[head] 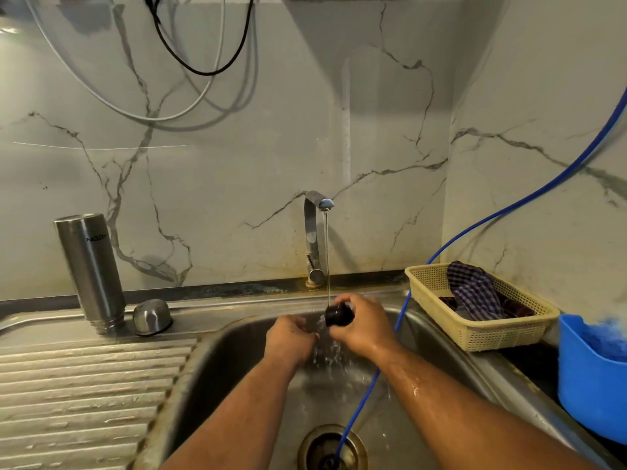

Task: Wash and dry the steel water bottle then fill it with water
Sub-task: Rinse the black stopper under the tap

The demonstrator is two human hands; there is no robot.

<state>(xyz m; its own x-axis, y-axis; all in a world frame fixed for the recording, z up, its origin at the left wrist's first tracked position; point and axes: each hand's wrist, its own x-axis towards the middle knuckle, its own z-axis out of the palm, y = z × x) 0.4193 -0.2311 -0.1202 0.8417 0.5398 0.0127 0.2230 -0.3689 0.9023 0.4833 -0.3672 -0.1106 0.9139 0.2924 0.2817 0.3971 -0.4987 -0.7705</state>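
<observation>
- Sink basin [237,368]: steel, open across the middle; drain [332,449] at the near end. Ribbed draining board [84,395] to the left lies bare, with free room on it.
- Right rim crowded: yellow basket [475,330] holding a checked cloth [475,290], and a blue tub [590,391] just beside it at the bench edge.
- Blue hose [502,212] drops from the upper right, passes the basket, runs under the right forearm and ends in the drain; it crosses the working space.
- Tap [314,239] on the back rim, running; a thin stream falls onto a small dark cap [338,315].
- Right hand [364,325]: fingers curled round the dark cap, holding it under the stream, forearm wet.
- Left hand [291,337]: loosely closed just beside the cap, in the splash; hard to tell if it touches the cap or grips anything.
- Steel water bottle [90,269]: mouth down on the sink's back ledge at far left, well apart from both hands, near the wall.
- Steel cup lid [152,317]: dome up, just beside the bottle's right.
- Cables [190,62] loop on the marble wall above, clear of the basin.
</observation>
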